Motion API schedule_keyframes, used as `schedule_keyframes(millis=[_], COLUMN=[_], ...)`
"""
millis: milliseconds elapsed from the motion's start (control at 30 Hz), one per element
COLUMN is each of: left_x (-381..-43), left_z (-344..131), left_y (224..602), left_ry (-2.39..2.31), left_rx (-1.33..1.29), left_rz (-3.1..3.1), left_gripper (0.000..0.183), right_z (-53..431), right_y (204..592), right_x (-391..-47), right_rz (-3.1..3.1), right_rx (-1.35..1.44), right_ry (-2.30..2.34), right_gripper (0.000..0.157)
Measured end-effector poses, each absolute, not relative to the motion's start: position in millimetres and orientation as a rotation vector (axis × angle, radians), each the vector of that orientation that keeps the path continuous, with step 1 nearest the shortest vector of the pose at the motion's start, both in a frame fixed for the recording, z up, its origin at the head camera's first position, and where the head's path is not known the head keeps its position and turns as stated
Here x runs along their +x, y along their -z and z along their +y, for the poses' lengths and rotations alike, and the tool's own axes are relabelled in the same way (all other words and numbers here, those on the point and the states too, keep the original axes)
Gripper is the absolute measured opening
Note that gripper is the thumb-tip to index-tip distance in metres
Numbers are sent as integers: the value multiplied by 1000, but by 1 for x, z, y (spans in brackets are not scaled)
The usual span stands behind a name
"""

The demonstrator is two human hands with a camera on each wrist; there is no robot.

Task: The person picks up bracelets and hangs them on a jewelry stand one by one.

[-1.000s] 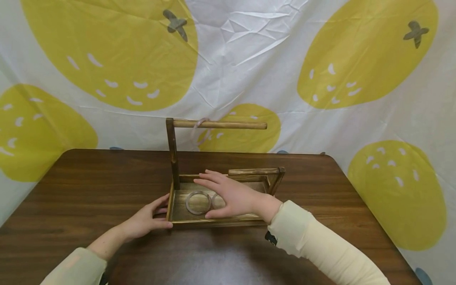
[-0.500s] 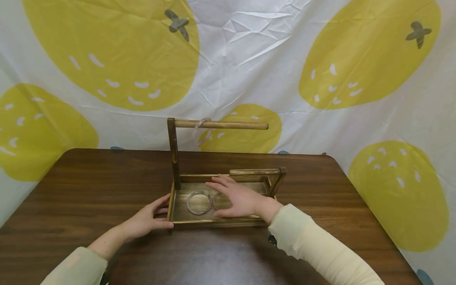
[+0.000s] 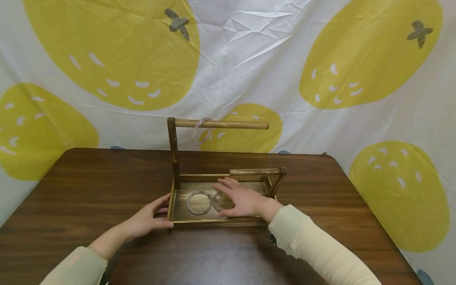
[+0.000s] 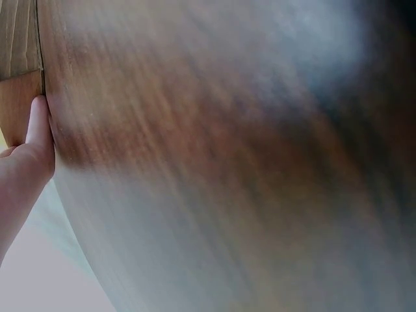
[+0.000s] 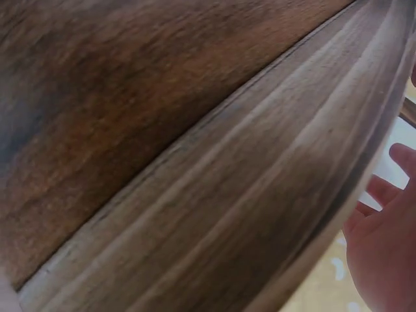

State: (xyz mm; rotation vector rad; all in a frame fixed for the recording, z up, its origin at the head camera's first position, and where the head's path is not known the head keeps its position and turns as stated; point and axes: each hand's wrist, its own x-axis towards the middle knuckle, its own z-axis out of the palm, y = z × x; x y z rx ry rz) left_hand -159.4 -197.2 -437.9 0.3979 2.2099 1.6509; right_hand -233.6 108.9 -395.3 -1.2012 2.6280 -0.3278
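A wooden jewelry stand (image 3: 221, 224) has a shallow tray base, a tall left post with a long bar, and a short right post with a shorter bar. My left hand (image 3: 144, 221) touches the tray's left end, its thumb straight against the front corner. One pale bangle (image 3: 194, 136) hangs on the long bar. Another bangle (image 3: 187, 208) lies flat in the tray's left part. Just right of it is a further bangle (image 3: 214, 202), partly hidden under my right hand (image 3: 244, 202). The right hand's thumb and fingers are spread above that bangle; contact cannot be made out.
The stand is on a dark brown wooden table (image 3: 107, 178). Behind the table hangs a white cloth (image 3: 249, 79) with yellow fruit prints. The short bar (image 3: 254, 171) reaches across just behind my right hand.
My right hand has shifted slightly right and its fingers have drawn a little closer to the thumb, uncovering more of the right bangle. The left hand and the stand look unmoved.
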Motion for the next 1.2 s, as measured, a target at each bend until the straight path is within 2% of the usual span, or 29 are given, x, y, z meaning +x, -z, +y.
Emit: schedule_keyframes(millis=[767,1200], left_x=[-158,-158], left_z=[-197,-198], left_y=[437,437], left_ry=[-1651,-1655], left_rx=[398,398], left_rz=[2199,2201], left_gripper=[99,99], right_z=[103,96], right_y=[412,409], right_x=[-240,-239], right_rz=[2611,2619], right_rx=[-1127,-1139], right_ry=[176,95], right_gripper=[82,67])
